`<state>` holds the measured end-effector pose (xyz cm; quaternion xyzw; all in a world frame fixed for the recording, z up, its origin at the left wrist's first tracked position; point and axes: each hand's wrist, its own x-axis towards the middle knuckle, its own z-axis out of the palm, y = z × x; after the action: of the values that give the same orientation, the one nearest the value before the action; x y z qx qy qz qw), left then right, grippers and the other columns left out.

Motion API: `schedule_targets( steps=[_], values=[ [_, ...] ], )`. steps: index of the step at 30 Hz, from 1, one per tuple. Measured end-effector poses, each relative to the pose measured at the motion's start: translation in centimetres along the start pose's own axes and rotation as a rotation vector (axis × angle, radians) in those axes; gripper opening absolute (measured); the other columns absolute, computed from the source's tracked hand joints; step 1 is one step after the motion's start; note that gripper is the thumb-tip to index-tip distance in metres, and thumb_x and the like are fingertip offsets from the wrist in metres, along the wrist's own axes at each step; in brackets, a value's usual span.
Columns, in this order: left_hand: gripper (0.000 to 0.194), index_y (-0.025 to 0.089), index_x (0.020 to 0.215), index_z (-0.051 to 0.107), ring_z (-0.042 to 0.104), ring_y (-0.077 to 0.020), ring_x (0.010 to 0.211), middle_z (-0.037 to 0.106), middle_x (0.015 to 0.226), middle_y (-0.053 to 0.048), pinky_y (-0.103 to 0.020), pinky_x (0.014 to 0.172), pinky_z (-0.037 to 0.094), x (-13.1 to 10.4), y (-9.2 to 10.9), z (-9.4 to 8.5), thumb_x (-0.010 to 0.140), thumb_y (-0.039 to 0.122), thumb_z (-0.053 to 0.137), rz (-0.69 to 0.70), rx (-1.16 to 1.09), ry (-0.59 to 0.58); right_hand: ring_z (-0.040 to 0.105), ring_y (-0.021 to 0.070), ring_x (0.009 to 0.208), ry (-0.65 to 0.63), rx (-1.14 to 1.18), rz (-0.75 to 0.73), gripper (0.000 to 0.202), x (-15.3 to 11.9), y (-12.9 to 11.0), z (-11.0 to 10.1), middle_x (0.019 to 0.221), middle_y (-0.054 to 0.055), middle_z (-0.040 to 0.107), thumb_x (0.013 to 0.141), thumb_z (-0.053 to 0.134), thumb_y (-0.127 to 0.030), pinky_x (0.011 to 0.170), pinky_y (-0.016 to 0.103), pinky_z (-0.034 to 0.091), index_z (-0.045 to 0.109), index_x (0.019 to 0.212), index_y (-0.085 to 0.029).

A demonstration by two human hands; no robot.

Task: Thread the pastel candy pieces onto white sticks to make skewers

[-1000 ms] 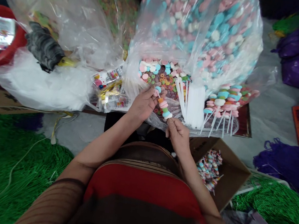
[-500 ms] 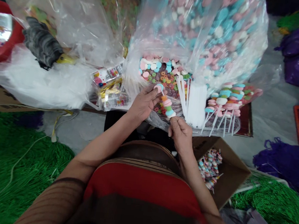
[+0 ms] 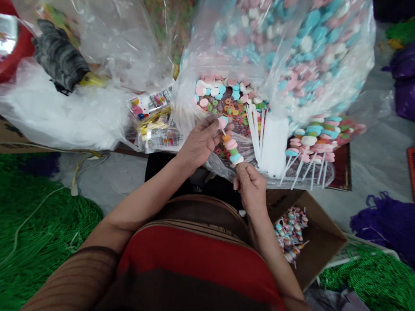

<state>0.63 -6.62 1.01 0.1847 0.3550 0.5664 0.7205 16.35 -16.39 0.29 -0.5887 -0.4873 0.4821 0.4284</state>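
My right hand [image 3: 251, 182] is closed on the lower end of a candy skewer [image 3: 233, 151], a stick threaded with white, blue, green, pink and orange sweets. It tilts up and to the left. At its upper tip, my left hand [image 3: 204, 140] pinches a pink and blue candy [image 3: 222, 122]. Behind my hands lie loose ring-shaped candies [image 3: 232, 109] and pink, white and blue candies [image 3: 214, 89]. To the right is a stack of white sticks [image 3: 274, 145], with a few loose ones leaning beside it. Finished-looking candy skewers [image 3: 313, 139] lie piled further right.
A big clear bag of pastel candies [image 3: 304, 42] rises at the back. A white plastic bag [image 3: 67, 116] and printed wrappers [image 3: 161, 136] sit to the left. A cardboard box [image 3: 322, 242] of wrapped sweets stands low right. Green strands [image 3: 18, 224] cover the floor at left.
The pink and blue candy between my left fingers has turned slightly at the stick's tip. My right hand keeps its hold on the skewer. The view has shifted very slightly.
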Motion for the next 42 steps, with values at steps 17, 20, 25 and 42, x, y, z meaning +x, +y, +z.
schedule_targets(
  steps=[17,20,25,42],
  values=[
    [0.026,0.020,0.090,0.065,0.073,-0.0100,0.086,0.072,0.088,0.004,-0.025,0.089,0.058,0.7,-1.2,-0.6,0.076,0.018,0.087,0.140,0.035,0.038,0.040,0.0097,0.043,0.007,-0.072,-0.016,0.038,-0.4,-1.4,0.0,0.046,-0.008,0.045,0.098,0.057,-0.053,0.051,0.025,0.033,0.061,0.077,-0.021],
    [0.022,0.021,0.090,0.064,0.072,-0.0099,0.089,0.071,0.088,0.004,-0.025,0.093,0.056,0.6,-0.9,-0.3,0.080,0.017,0.084,0.124,0.099,0.090,0.039,0.0097,0.042,-0.011,-0.082,-0.022,0.036,-0.4,-1.5,-0.1,0.046,-0.008,0.044,0.098,0.057,-0.051,0.050,0.025,0.033,0.064,0.081,-0.021],
    [0.019,0.022,0.089,0.065,0.070,-0.0097,0.085,0.071,0.085,0.004,-0.025,0.090,0.055,0.7,-1.0,-0.5,0.081,0.019,0.083,0.142,0.144,0.090,0.039,0.0098,0.041,-0.022,-0.101,0.000,0.034,-0.7,-1.6,-0.3,0.044,-0.009,0.044,0.098,0.055,-0.048,0.049,0.025,0.031,0.068,0.087,-0.020],
    [0.029,0.023,0.092,0.073,0.069,-0.0102,0.086,0.076,0.091,0.002,-0.022,0.086,0.054,0.7,-2.4,-1.7,0.075,0.040,0.089,0.432,0.476,0.006,0.038,0.0095,0.040,-0.028,-0.060,0.050,0.040,-1.4,-3.2,0.3,0.045,-0.008,0.044,0.099,0.055,-0.055,0.050,0.025,0.030,0.069,0.089,-0.018]
  ],
)
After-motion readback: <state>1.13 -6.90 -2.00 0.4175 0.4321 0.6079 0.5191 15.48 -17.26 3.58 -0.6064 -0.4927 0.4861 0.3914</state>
